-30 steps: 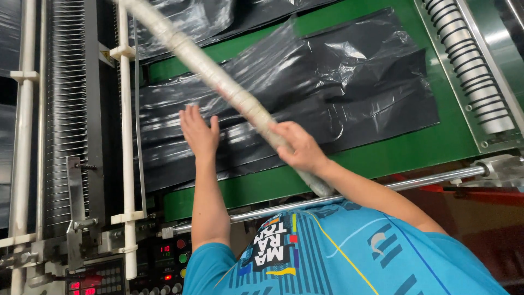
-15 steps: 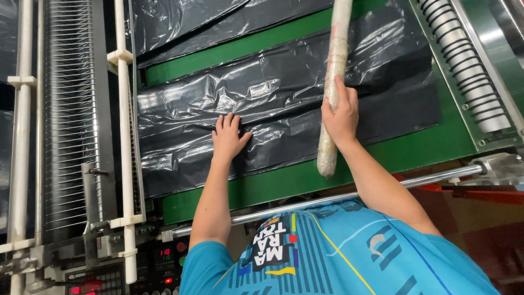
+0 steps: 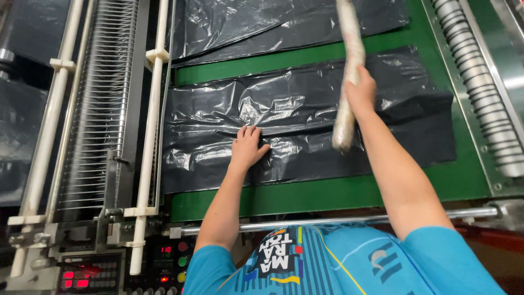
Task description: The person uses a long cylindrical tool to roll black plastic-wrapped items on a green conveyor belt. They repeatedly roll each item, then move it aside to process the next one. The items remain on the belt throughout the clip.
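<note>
My left hand point(image 3: 246, 147) lies flat, fingers spread, on a stack of black plastic bags point(image 3: 295, 104) spread over the green conveyor belt point(image 3: 327, 191). My right hand point(image 3: 361, 94) grips a long rod wrapped in clear plastic point(image 3: 348, 71). The rod stands nearly upright above the right part of the bags, its lower end hanging just over the stack. A second sheet of black bags point(image 3: 262, 22) lies farther up the belt.
White rails with a wire rack point(image 3: 103, 109) run along the left. Metal rollers point(image 3: 480, 87) line the right side. A steel bar point(image 3: 338, 221) crosses the front edge. A control panel with red lights and buttons point(image 3: 87, 270) sits at bottom left.
My right hand has swung the rod from a slant to nearly upright and moved right. My left hand slid right across the bags and now presses near the middle.
</note>
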